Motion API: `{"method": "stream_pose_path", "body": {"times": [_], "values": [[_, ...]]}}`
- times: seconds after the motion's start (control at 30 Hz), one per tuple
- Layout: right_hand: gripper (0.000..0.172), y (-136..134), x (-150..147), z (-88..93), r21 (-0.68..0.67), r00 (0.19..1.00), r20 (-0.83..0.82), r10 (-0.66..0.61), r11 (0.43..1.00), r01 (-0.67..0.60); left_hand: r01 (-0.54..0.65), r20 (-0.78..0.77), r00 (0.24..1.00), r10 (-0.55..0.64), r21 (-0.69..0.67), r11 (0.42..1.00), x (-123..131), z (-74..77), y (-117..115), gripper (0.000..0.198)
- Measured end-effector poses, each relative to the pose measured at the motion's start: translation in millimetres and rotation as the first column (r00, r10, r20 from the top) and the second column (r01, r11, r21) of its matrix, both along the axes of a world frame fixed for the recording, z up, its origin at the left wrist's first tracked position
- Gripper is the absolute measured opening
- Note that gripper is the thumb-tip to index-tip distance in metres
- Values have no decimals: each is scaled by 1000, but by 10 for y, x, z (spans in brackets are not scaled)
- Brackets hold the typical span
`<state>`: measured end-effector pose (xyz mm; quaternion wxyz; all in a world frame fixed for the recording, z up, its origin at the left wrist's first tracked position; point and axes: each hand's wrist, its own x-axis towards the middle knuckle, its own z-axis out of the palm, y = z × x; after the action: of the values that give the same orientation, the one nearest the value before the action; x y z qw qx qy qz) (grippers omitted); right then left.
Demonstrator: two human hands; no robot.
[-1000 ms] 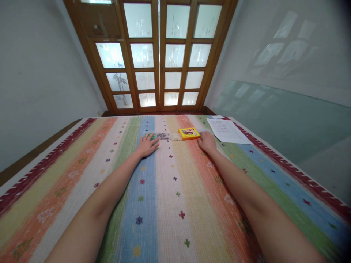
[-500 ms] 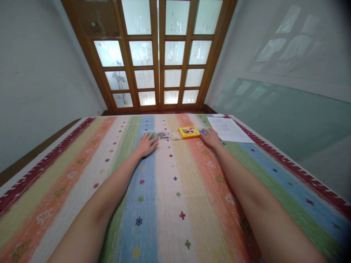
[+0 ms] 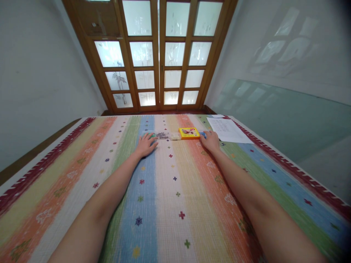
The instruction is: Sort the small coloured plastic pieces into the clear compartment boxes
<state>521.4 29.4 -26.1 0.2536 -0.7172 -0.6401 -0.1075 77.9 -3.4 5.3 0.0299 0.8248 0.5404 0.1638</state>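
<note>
A row of small items lies across the far part of the striped tablecloth. At its left end, my left hand (image 3: 146, 144) rests with fingers spread over a clear packet with green in it (image 3: 153, 135). Beside that lies a clear packet of dark bits (image 3: 162, 135), then a small pale packet (image 3: 175, 136). A flat yellow box with a printed picture (image 3: 189, 133) comes after them. At the right end, my right hand (image 3: 210, 141) lies over a small blue item (image 3: 202, 134), mostly covered; its fingers are stretched out and apart.
Printed white paper (image 3: 230, 130) lies to the right of my right hand, with a smaller white sheet (image 3: 218, 116) behind it. The striped tablecloth (image 3: 164, 204) covers the table. Beyond stand wooden glass-paned doors (image 3: 160, 73); a glass panel (image 3: 285, 117) leans along the right wall.
My right hand has shifted slightly, its fingers lying a little differently over the blue item. My left hand and the row of items stay nearly where they were.
</note>
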Motion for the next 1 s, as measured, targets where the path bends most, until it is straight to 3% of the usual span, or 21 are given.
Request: {"method": "stream_pose_path", "body": {"times": [0.17,0.4,0.6,1.0], "values": [[57,-65,-252,125,7,980,102,173,985,-174,-13,-18,1000,13,4,1000,28,-12,12,63],[64,-105,-886,240,-113,890,106,443,895,-432,-77,-65,995,77,-5,997,159,-50,47,68],[57,34,-1219,127,-205,919,126,374,916,-344,-86,-63,994,84,-23,996,159,-96,88,68],[57,126,-1206,55,-222,919,116,376,912,-345,-62,-80,995,65,33,998,162,-80,80,68]]}}
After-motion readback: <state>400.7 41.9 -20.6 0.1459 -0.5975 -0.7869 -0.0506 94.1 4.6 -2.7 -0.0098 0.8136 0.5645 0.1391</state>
